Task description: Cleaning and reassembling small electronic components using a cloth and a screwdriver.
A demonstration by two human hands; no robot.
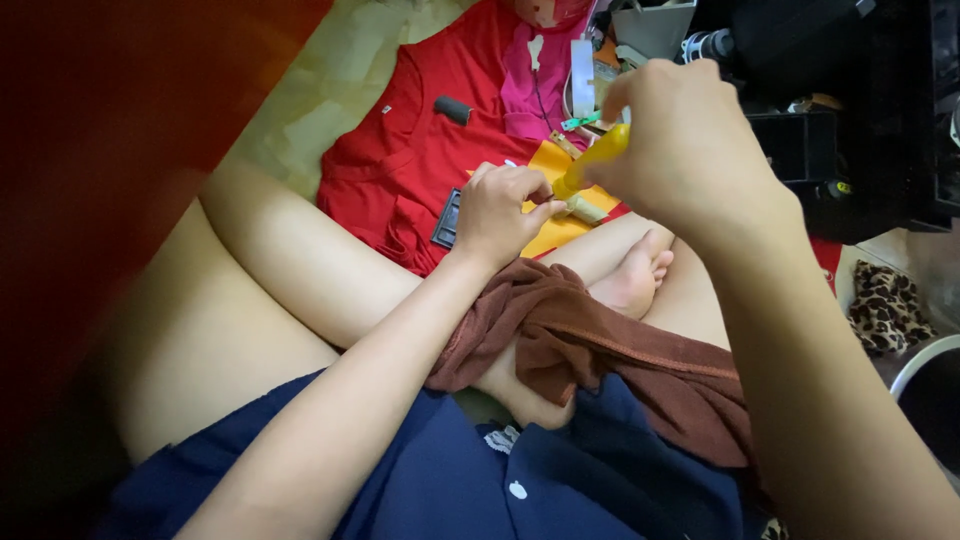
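The right hand (690, 150) grips a yellow-handled screwdriver (592, 160), its tip at a small part hidden in the left hand's (505, 210) pinching fingers, so the work looks mid-way.

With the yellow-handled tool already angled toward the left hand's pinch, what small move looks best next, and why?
Probably a short push of the yellow-handled tool tip-first into whatever the left hand pinches. The right hand grips the handle slanted down toward those fingertips, and the tip sits right at them; the pinched item is too hidden to identify.

Bare arms, navy button shirt (480, 480) w/ white buttons, bare legs
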